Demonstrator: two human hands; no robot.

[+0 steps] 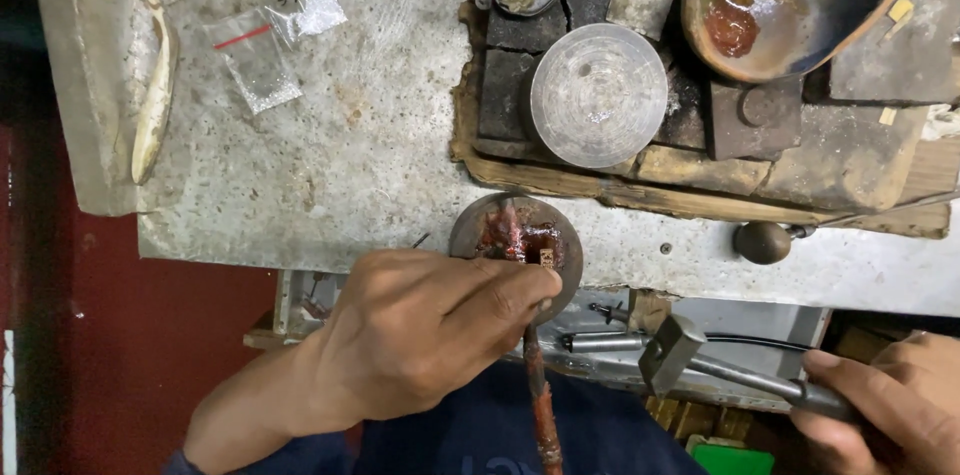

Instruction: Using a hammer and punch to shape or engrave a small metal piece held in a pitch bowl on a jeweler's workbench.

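Note:
My left hand (425, 330) grips a red-stained stick (540, 395) whose top carries a round dark disc (518, 240) smeared with red wax, a small metal piece set in it. The disc rests against the front edge of the grey stone bench (360, 135). My right hand (890, 410) at the lower right is closed around the handle of a small steel hammer (672, 350), whose square head hangs below the bench edge, to the right of the disc and apart from it.
A round glass-topped metal cylinder (598, 95) stands on charred blocks (700, 135) behind the disc. A shell-like bowl (780, 10) holds red wax at the back right. Small plastic bags (270, 45) of tiny stones lie at the back left, beside a pale curved tool (155, 105). A dark round knob (762, 242) sits near the edge.

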